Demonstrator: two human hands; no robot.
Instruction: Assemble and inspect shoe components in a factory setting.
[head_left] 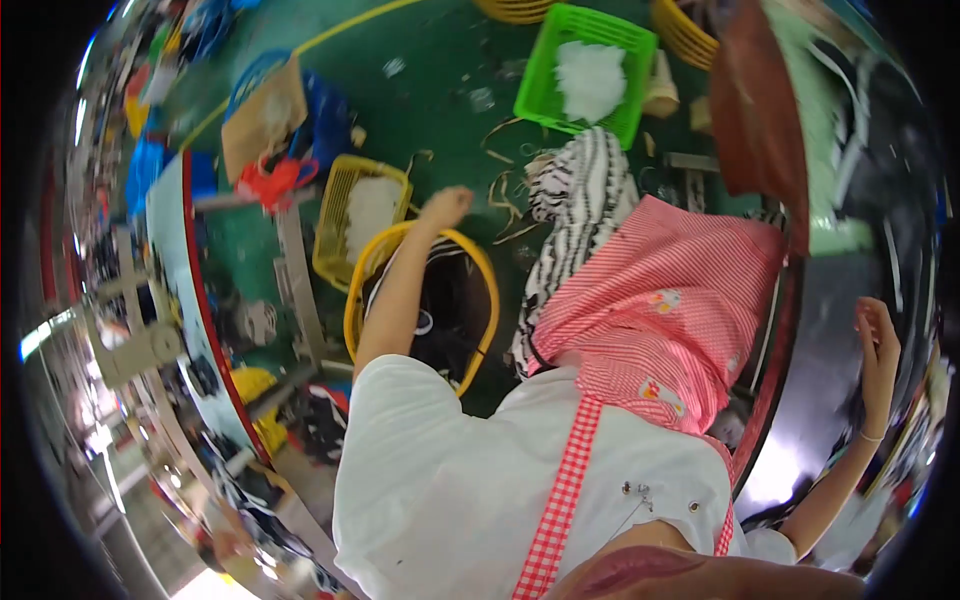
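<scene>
My left hand (447, 207) reaches down with its fingers curled shut, just above the far rim of a round yellow basket (486, 290) that holds dark pieces. Nothing shows in that hand. My right hand (878, 345) is raised at the far right over a dark shiny tabletop (830, 330), fingers up and slightly bent, with nothing visible in it. A white shirt and a pink checked apron (660, 300) fill the lower middle, with black-and-white striped trousers (585, 190) above them.
A yellow rectangular basket (335, 215) with white fluff stands left of the round one. A green crate (535, 80) of white fluff sits farther off on the green floor (440, 100). A red-edged table (200, 290) runs down the left.
</scene>
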